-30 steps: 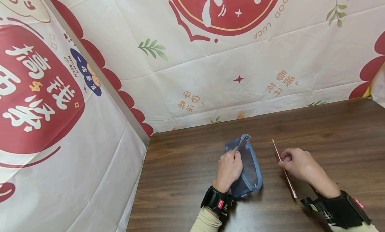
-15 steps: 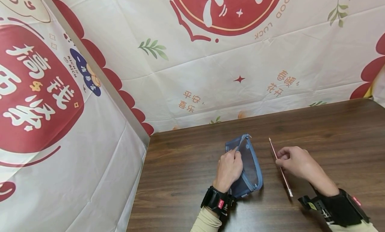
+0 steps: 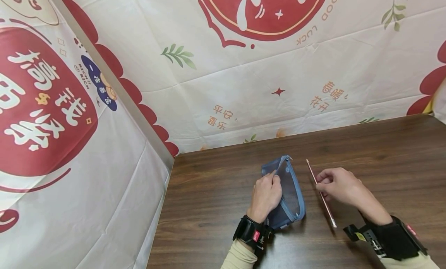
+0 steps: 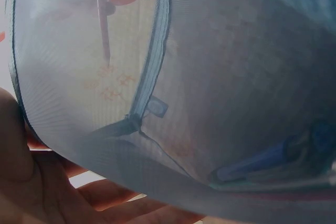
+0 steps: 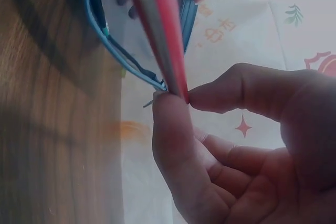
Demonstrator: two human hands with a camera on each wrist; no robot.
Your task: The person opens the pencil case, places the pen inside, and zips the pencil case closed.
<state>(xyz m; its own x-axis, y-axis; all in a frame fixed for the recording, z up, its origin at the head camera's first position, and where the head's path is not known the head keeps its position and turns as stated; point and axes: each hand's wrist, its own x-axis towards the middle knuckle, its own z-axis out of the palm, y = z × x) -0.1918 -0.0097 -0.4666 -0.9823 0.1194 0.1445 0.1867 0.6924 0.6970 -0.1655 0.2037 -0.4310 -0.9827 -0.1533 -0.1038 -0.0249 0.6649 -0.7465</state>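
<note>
My left hand grips the edge of a blue mesh pencil case, which stands tilted over the table with its zipper side toward the right. Through the mesh in the left wrist view, a blue pen-like item shows inside, partly blurred. To the right of the case, my right hand pinches a red pencil near its middle between thumb and forefinger. In the right wrist view the red-and-grey pencil has a silvery end close to the camera. A gap separates pencil and case in the head view.
Both hands work above a brown wood-grain table. A white printed cloth hangs behind its far edge, and another printed cloth panel borders the left side. Each wrist wears a black strapped camera.
My right hand has moved a little to the left with the pencil, closer to the pencil case. The left hand and case stay almost still.
</note>
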